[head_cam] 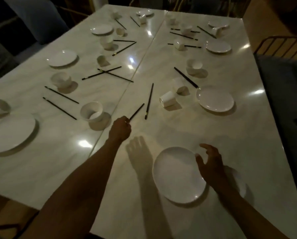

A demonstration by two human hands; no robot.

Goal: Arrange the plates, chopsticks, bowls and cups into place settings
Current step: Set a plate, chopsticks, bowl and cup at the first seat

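I see left hand [120, 127] fingers pinching a chopstick [137, 111] | right hand [210, 163] fingers spread, apparently touching plate [177, 176] rim | bench [144, 213].

Restaurant dining room: long table [247, 152], scattered plates [216, 100].

two pale marble tables [213, 128] stand pushed together, a seam between them. past their far left corner sits a grey upholstered chair [35, 19]; beside their right edge, a slatted metal chair back [280, 45].
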